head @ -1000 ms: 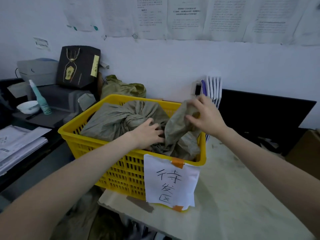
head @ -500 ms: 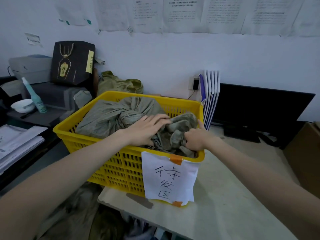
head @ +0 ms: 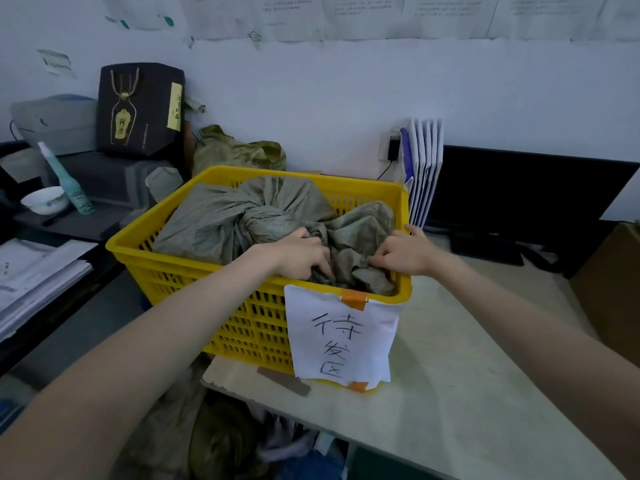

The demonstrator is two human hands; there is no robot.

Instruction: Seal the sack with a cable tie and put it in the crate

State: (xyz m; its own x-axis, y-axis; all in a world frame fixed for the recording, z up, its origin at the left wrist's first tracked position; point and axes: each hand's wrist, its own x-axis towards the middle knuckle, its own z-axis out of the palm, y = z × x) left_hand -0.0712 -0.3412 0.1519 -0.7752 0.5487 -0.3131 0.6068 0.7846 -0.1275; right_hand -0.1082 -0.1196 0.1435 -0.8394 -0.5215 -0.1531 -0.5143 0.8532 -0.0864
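Item: yellow crate [head: 166, 258], slatted plastic, standing on the near-left corner of a pale tabletop [head: 467, 375], with part of its left side overhanging the edge. A white paper label [head: 341, 336] with handwritten characters is fixed to the front wall by orange tape.

Contents: grey-green woven sack [head: 221, 220], lying inside the crate and filling most of it, its cloth rising slightly above the rim. The neck is gathered into a bunched knot near the middle. No cable tie can be made out; it may be hidden in the folds.

Left hand [head: 301, 254]: fingers curled and pushed down into the loose cloth at the front of the crate, gripping or tucking it.

Right hand [head: 405, 252]: fingers bent, pinching a fold of sack at the front right corner, thumb raised by the rim.

Stage, as judged: sack is placed; loose ends are being stuffed below the rim.

Risks, as judged:
- Cloth springing back over the rim if released untucked.
- Hard downward pressing on the overhanging side could tip or slide the crate off the tabletop.
- Tugging the folds could loosen the gathered neck.
- The label could tear if brushed.
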